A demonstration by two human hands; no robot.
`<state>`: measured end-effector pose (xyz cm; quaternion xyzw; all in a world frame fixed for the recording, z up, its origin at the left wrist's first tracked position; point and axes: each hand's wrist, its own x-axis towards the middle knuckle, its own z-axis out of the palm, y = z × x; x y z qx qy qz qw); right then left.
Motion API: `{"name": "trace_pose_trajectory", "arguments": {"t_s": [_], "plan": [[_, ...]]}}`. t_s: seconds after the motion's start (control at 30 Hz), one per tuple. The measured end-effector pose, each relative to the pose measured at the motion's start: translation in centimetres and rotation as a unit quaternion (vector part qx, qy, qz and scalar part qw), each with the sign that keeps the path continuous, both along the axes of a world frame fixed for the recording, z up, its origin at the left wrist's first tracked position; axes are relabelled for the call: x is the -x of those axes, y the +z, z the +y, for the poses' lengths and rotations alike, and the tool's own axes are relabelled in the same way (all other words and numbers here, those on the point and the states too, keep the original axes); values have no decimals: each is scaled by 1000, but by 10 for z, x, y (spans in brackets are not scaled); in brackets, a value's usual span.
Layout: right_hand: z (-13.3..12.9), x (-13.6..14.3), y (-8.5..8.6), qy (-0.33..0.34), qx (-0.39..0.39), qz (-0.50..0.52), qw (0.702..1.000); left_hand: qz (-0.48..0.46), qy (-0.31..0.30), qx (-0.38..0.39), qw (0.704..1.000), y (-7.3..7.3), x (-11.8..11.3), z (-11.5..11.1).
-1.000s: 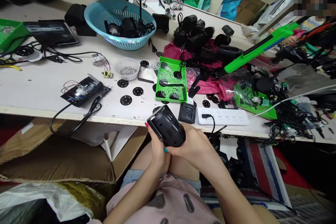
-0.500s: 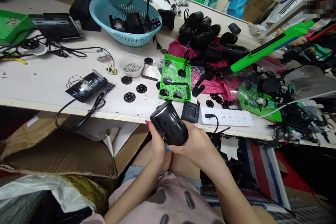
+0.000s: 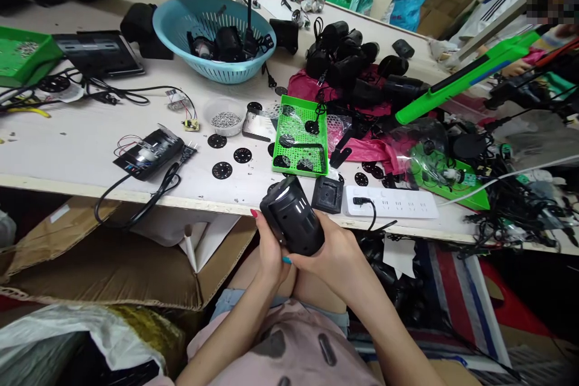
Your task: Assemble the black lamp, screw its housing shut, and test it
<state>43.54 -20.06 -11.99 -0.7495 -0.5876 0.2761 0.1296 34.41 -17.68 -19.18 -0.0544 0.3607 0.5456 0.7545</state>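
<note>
Both my hands hold a glossy black rounded plastic housing just off the table's front edge, over my lap. My left hand cups its left side and lower end, fingers partly hidden behind it. My right hand wraps the right side, thumb across the bottom. Just beyond the housing sits a square black plastic part. To the left, an opened black device with thin wires and a plug cord lies near the edge. Several black dial discs are scattered on the tabletop.
A green perforated tray holds black parts. Behind it stand a blue colander and a tub of screws. A white power strip lies along the front edge. A green lamp arm reaches in from the right. Below is an open cardboard box.
The housing has turned slightly in my hands, and its top end is tilted a little differently. My grip looks the same. The camera view has shifted slightly.
</note>
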Motion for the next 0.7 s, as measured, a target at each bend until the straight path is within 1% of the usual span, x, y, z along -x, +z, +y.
{"name": "trace_pose_trajectory", "arguments": {"t_s": [0.13, 0.27, 0.37, 0.47, 0.57, 0.63, 0.7], "plan": [[-4, 0, 3, -2, -33, 12, 999, -5, 4, 5, 1000, 4, 1, 0], [-4, -1, 14, 7, -25, 48, 998, 7, 17, 5, 1000, 8, 1, 0], [-4, -1, 17, 11, -36, 44, 998, 15, 30, -6, 999, 11, 0, 0], [-3, -1, 15, 12, -22, 21, 999, 18, 26, 1, 999, 13, 0, -2], [-2, -4, 13, 17, -20, 27, 999, 19, 18, 9, 1000, 16, 1, -3], [-1, -9, 14, 19, 4, 46, 999, 14, 1, 15, 1000, 19, 2, -3], [1, -17, 15, 20, 47, 80, 995, 3, -19, -2, 1000, 22, 2, -3]]}}
